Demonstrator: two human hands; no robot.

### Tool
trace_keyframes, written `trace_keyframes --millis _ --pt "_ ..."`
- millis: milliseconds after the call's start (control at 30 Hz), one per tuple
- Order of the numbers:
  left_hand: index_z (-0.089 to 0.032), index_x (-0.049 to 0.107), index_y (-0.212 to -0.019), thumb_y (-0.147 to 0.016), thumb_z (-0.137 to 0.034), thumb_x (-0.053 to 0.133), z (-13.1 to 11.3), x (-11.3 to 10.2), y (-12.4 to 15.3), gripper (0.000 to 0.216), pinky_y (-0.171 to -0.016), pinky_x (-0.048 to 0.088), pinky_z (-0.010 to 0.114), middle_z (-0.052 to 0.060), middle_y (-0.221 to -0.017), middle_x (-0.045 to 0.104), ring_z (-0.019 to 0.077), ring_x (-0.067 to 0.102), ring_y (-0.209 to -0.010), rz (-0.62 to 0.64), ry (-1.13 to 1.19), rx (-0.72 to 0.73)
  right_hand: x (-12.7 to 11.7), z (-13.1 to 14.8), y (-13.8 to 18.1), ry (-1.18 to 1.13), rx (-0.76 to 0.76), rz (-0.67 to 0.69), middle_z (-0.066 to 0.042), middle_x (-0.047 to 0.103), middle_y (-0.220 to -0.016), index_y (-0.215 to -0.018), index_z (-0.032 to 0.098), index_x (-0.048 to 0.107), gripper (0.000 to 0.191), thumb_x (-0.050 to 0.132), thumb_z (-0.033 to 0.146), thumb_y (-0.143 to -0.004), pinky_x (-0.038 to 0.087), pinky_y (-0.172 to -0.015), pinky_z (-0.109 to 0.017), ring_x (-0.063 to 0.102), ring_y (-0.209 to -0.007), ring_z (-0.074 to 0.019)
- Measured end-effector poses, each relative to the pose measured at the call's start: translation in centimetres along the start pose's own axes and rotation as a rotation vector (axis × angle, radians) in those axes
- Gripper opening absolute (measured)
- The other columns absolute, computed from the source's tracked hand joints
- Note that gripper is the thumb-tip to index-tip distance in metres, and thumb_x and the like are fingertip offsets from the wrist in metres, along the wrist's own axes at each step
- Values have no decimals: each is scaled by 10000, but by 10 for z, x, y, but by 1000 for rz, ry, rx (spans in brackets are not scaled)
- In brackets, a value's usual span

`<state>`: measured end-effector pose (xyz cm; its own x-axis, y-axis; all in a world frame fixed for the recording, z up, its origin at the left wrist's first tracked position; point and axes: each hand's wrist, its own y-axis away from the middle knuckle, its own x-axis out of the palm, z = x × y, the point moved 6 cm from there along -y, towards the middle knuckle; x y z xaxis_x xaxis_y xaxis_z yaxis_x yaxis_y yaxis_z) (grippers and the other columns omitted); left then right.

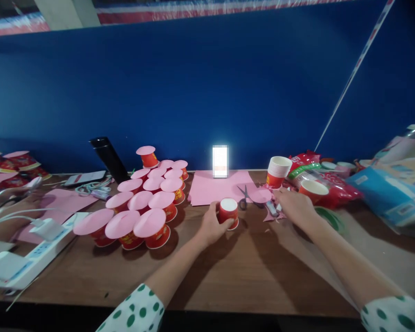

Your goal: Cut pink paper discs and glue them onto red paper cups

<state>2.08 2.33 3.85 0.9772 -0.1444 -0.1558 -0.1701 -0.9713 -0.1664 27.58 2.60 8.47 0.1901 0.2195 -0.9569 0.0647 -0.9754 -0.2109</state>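
Observation:
My left hand (212, 226) is closed round the side of a red paper cup (228, 216), which stands upside down on the table with its white base facing up. Off to the right, my right hand (292, 205) reaches among pink scraps, its fingers drawn together. A pink paper circle (259, 194) lies at its fingertips, and a glue stick (271, 209) is just below them; what the fingers hold, if anything, I cannot make out. Scissors (243, 197) rest between the hands, partly on a stack of pink paper (207, 189).
Several upturned red cups capped with pink circles (150, 222) crowd the left. Behind them leans a black flask (109, 159). A cup stack (279, 170), an upright cup (314, 191) and green tape (328, 219) stand right. Another person's hand (17, 207) works beyond the power strip (38, 251).

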Motion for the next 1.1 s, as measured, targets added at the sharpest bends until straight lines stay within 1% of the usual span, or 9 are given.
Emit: trace_keyframes --millis 67,167,267,367,500,600,767,933,1100 --pt "-144 581 -1005 -612 -282 793 4 -3 -11 467 -883 463 410 128 -1029 660 257 616 -957 -9 83 -58 -8 1 -1 -120 3 -82 -132 677 -974 -1084 176 634 306 492 84 -829 462 -632 -304 661 -806 -241" --pt "-134 598 -968 -628 -355 796 6 -8 -26 451 -861 485 390 130 -989 678 239 640 -914 -80 312 -155 -32 19 1 -458 -92 -325 -120 651 -1072 -1121 171 609 314 511 134 -825 489 -772 -328 633 -926 -236" --pt "-136 618 -928 -634 -407 788 5 1 -36 435 -836 508 374 98 -901 698 214 662 -844 -74 569 -234 -50 51 4 -753 -226 -552 -111 640 -1068 -1101 172 597 280 484 153 -846 478 -873 -364 597 -1004 -233" --pt "-116 633 -874 -659 -452 757 3 13 -41 418 -816 523 368 92 -852 703 216 669 -827 -24 754 -238 -51 79 5 -891 -203 -715 -118 629 -1051 -1093 175 595 279 434 137 -868 492 -870 -383 597 -996 -230" --pt "-106 634 -895 -718 -445 711 4 18 -40 390 -862 505 370 99 -887 705 234 669 -891 23 841 -196 -36 107 11 -929 -248 -768 -108 615 -1132 -1207 211 550 366 407 109 -886 470 -941 -403 572 -1083 -226" --pt "-125 631 -954 -737 -440 699 12 15 -37 388 -878 499 358 90 -926 703 226 666 -913 60 862 -210 -27 108 19 -880 -215 -782 -108 564 -1209 -1220 251 565 356 487 166 -883 497 -902 -372 574 -1080 -229" --pt "-148 613 -1007 -753 -475 673 24 10 -33 418 -834 522 352 85 -967 695 225 664 -915 86 885 -209 -18 99 23 -918 -107 -712 -79 607 -915 -1173 252 619 308 536 261 -876 529 -700 -322 607 -777 -192" --pt "-150 598 -1030 -768 -529 631 29 11 -34 463 -799 539 339 84 -953 697 219 671 -880 76 886 -262 -10 102 20 -1038 -119 -660 -86 644 -979 -1118 216 625 253 508 225 -894 508 -785 -339 614 -862 -197" --pt "-139 609 -1021 -796 -547 573 29 10 -39 468 -824 537 363 80 -943 701 226 666 -898 -1 939 -283 -10 100 18 -1070 -91 -704 -102 640 -999 -1108 200 614 251 518 185 -876 493 -836 -366 606 -923 -213"
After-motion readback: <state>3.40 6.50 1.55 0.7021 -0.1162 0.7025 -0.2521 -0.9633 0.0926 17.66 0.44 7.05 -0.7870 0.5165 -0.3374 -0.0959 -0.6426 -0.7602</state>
